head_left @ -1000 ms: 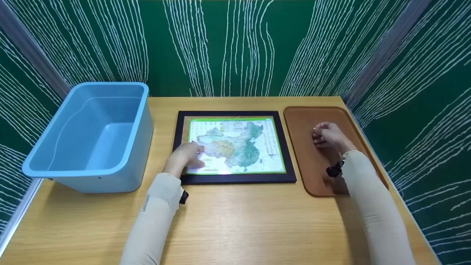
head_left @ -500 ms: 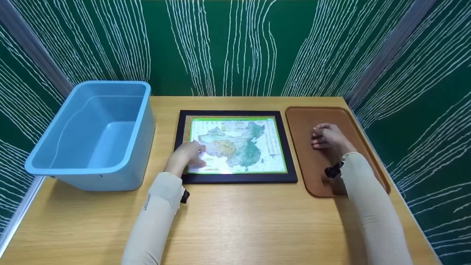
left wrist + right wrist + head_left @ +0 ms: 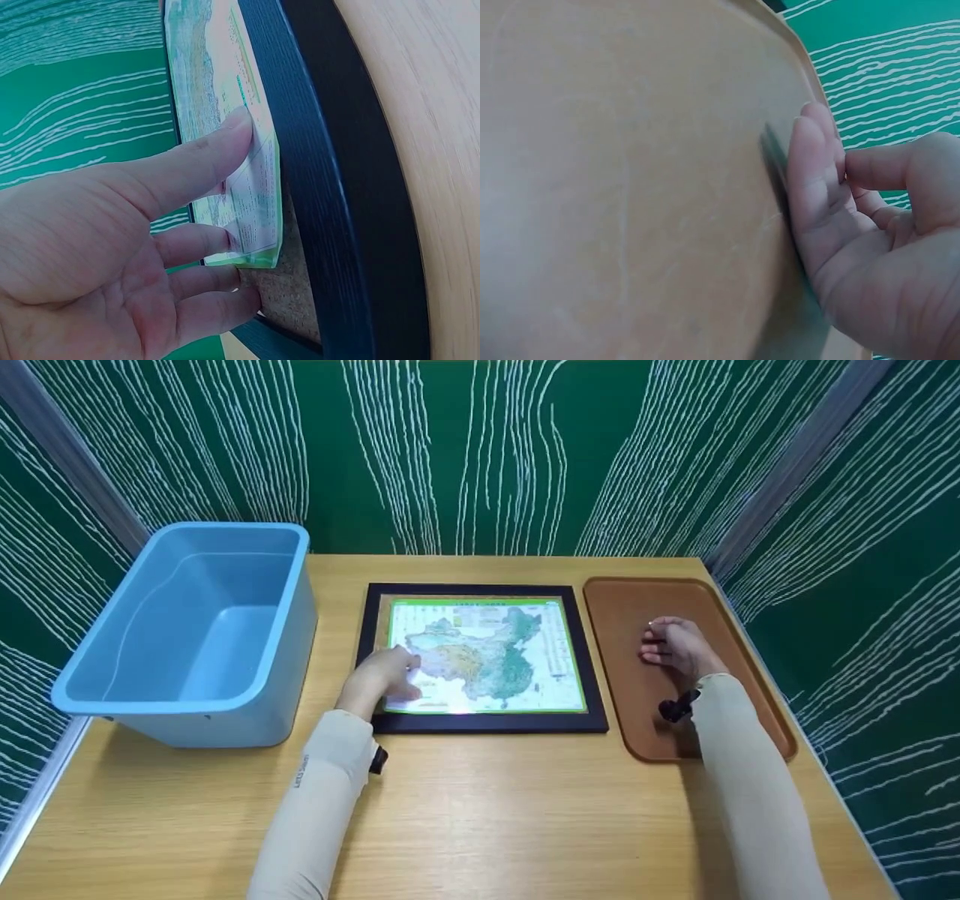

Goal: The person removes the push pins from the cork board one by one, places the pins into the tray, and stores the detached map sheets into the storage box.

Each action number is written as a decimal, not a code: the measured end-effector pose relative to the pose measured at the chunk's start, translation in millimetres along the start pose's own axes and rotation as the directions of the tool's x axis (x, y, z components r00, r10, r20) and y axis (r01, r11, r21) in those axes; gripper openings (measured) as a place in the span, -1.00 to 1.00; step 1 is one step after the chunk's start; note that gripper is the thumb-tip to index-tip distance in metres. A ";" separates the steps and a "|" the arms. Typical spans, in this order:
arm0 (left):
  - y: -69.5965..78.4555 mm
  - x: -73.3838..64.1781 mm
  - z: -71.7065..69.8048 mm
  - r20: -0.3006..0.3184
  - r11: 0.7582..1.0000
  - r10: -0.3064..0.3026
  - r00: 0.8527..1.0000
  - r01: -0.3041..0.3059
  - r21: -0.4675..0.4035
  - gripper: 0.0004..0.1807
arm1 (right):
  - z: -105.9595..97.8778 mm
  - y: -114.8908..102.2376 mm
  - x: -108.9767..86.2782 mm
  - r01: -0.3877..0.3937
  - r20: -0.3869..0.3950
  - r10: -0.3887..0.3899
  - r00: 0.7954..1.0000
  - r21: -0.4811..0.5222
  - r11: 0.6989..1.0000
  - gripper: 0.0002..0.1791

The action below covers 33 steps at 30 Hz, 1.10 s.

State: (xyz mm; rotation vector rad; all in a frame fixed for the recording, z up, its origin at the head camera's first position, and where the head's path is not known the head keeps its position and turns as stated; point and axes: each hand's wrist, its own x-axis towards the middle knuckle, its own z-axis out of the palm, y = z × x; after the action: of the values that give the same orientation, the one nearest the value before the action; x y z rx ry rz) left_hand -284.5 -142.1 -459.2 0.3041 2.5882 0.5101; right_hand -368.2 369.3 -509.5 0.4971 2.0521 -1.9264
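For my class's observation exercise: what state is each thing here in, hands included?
Blue bin: upright, uncovered
Black frame: flat on the table
Map: face up inside the frame
Brown tray: flat, beside the frame
Left hand: over the map's left side, thumb and fingers apart
Right hand: above the tray, thumb against fingers; whether holding anything, unclear

The scene is enclosed by three green walls: a far wall (image 3: 517,450), a left wall (image 3: 30,585) and a right wall (image 3: 885,622), all of them covered with uneven white lines. The two far corners are marked by a greyish left post (image 3: 79,457) and a matching right post (image 3: 795,465). A desk (image 3: 517,825) with pale wood grain is set against the far wall. Its left side is edged by a light strip (image 3: 39,804), possibly metal. A soft sheen is cast on its near middle.
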 end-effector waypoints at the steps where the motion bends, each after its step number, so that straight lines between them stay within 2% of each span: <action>1: 0.3 -0.2 -0.1 0.000 1.000 0.000 1.000 0.000 0.004 -0.36 | -0.2 0.2 0.3 -0.005 -0.003 0.005 1.000 0.004 1.000 -0.76; 11: 0.8 0.0 1.0 -0.016 1.000 -0.007 1.000 0.007 -0.018 -0.40 | -2.3 1.7 1.5 -0.023 -0.032 0.024 0.999 0.034 0.999 -0.84; 18: -0.1 -1.2 0.6 -0.029 1.000 0.003 1.000 -0.003 -0.018 -0.42 | 0.7 -4.6 -7.3 -0.014 0.001 0.013 1.000 0.042 0.999 -0.83; 24: -0.6 -1.6 1.4 -0.017 0.999 -0.002 1.000 0.002 -0.042 -0.39 | 4.7 -12.1 -18.5 -0.031 0.024 0.030 0.999 0.035 0.999 -0.79; 27: -0.9 -0.2 1.4 -0.010 1.000 0.003 1.000 -0.003 -0.009 -0.37 | 5.0 -12.4 -20.4 -0.033 0.030 0.032 0.999 0.026 0.999 -0.73; 31: -1.1 1.1 1.3 -0.007 1.000 0.006 1.000 -0.006 0.013 -0.34 | 0.2 -3.6 -8.9 -0.019 0.029 0.019 0.999 0.022 1.000 -0.73; 33: -1.1 0.8 1.6 -0.010 1.000 0.000 1.000 0.000 -0.008 -0.35 | -2.0 0.4 -2.3 -0.014 0.021 0.013 1.000 0.024 1.000 -0.75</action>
State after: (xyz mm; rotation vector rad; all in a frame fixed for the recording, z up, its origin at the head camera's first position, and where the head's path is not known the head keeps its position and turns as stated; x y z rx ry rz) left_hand -284.6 -142.4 -461.3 0.2990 2.5953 0.5232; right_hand -366.0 371.2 -508.7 0.4929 2.0102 -1.9421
